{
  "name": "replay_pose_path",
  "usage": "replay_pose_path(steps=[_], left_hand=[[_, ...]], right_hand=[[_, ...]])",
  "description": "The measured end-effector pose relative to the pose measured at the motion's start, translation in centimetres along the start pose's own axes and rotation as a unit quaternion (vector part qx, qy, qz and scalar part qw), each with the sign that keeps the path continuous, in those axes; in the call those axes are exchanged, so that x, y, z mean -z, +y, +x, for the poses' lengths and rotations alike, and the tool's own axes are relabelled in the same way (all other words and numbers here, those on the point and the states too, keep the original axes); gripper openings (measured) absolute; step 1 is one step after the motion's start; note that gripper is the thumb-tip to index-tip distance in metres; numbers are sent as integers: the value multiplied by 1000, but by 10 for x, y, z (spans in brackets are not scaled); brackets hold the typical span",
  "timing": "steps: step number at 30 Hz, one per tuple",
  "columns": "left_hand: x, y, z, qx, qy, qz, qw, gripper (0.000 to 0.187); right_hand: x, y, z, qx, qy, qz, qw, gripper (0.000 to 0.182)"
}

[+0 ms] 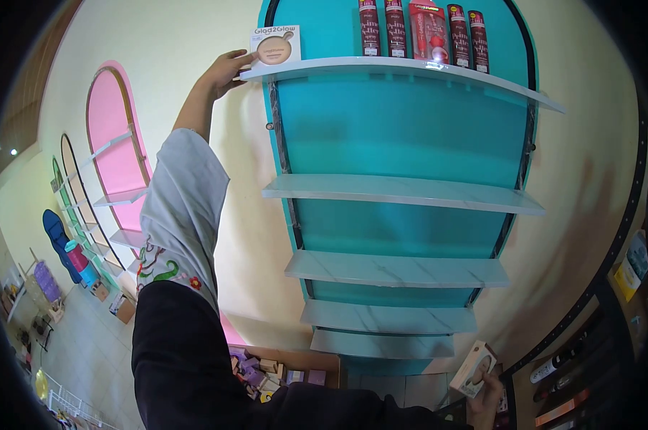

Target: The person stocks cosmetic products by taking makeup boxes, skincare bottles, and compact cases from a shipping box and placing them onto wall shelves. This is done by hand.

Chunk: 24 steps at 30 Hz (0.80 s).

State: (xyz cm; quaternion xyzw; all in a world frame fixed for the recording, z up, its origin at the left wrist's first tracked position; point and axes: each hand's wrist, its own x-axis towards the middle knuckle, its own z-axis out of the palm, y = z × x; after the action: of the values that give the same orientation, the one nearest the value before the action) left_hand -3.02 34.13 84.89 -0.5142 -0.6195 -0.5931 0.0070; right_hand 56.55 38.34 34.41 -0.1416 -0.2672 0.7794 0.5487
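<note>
My left hand (227,72) is raised to the left end of the top white shelf (396,66). Its fingers grip the left edge of a white Glad2Glow compact powder box (275,46), which stands upright there; some fingertips lie by the shelf's end. Low on the right, my right hand (489,394) holds a similar pale cosmetic box (474,368), tilted, with a round picture on its front. Further right along the top shelf stand several dark red spray cans (395,29) and a red-and-clear package (429,32).
Lower white shelves (403,193) cross the teal wall panel (410,129). A cardboard carton (327,362) of small boxes sits on the floor below. Dark shelving with goods (553,365) stands at right. A pink arched shelf unit (112,122) is on the left wall.
</note>
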Motion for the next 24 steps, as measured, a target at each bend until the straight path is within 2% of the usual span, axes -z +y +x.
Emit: replay_pose_path(steps=[4,5,6,8,10,13,14,16,21,24], left_hand=[[3,-2,-5,-43,92,25,995,80],[4,-2,-5,-67,132,35,988,73],[6,-2,-8,-154,219,54,962,67],[0,1,-14,-317,376,89,866,56],[-30,28,-61,-419,333,-7,845,42],[-95,50,-159,-339,59,-122,931,39],[-110,48,-183,-314,-36,-148,937,40],[-132,38,-223,-256,-138,-171,942,46],[-130,20,-261,-94,-212,-132,964,70],[-114,22,-268,-44,-243,-93,965,67]], right_hand=[[-5,-28,21,60,-43,-35,997,65],[-18,-39,28,91,-56,-65,992,66],[-38,-50,36,134,-70,-86,985,68],[-88,-74,55,208,-112,-135,962,72],[-163,-86,64,254,-156,-189,936,67],[-249,-76,81,305,-229,-260,887,60],[-267,-68,90,288,-258,-244,889,62],[-295,-53,101,256,-297,-243,887,64],[-340,-10,107,199,-354,-231,884,64],[-353,5,106,168,-355,-213,895,68]])
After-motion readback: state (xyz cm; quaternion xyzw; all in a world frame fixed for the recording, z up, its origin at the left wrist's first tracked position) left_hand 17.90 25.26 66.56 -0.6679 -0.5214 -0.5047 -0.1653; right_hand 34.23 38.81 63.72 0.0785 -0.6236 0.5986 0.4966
